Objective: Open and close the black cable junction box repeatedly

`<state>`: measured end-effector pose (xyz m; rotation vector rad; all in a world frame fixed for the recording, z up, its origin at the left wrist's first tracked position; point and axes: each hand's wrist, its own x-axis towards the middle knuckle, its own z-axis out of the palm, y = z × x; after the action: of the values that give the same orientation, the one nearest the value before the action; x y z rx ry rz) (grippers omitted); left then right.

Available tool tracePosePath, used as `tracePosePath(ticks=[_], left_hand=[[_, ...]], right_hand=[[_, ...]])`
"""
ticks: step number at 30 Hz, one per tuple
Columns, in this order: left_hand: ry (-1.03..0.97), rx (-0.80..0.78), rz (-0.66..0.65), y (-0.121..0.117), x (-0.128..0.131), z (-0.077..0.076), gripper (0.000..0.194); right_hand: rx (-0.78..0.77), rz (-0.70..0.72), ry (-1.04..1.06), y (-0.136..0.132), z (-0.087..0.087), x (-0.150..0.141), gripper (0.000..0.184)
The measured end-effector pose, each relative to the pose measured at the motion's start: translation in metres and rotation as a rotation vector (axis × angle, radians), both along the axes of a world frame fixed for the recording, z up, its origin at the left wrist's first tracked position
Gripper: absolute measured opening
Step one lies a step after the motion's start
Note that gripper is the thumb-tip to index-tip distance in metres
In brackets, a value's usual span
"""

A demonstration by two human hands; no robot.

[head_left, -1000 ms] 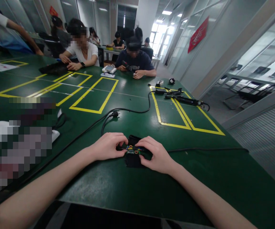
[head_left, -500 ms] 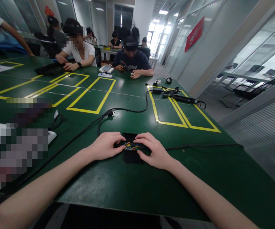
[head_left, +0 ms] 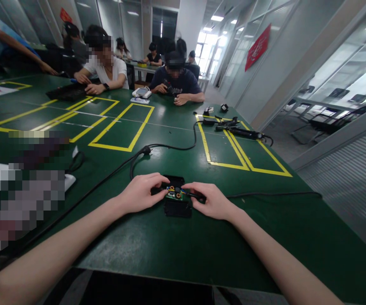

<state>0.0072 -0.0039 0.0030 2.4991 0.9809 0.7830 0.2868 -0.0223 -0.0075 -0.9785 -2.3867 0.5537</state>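
A small green circuit board with copper coils sits in an open black plastic case on the green table. My left hand is curled, its fingertips pinching the board's left end. My right hand is closed round the black cable end at the board's right side. Both hands rest on the table just in front of me.
A black power cord with plug snakes across the table behind my hands. Yellow tape rectangles mark the surface. Tools and cables lie at the far right. Two people sit across; a white device lies at left.
My right hand has slid rightward off the case and now grips the cable end; the board and the lower half of the case are more exposed. My left hand has barely moved.
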Motion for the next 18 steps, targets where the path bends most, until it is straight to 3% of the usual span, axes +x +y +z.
tracePosePath(ticks=[9,13,18], left_hand=[[-0.116,-0.042,-0.068,-0.005,0.004,0.005,0.018],[-0.144,-0.051,-0.088,-0.008,0.004,0.01,0.012],[-0.147,-0.101,-0.173,-0.012,0.004,0.011,0.002]], right_hand=[[0.018,-0.025,-0.046,-0.002,0.0,-0.002,0.03],[0.085,-0.054,-0.006,-0.005,0.004,-0.001,0.013],[0.199,0.034,0.059,-0.011,0.008,0.001,0.005]])
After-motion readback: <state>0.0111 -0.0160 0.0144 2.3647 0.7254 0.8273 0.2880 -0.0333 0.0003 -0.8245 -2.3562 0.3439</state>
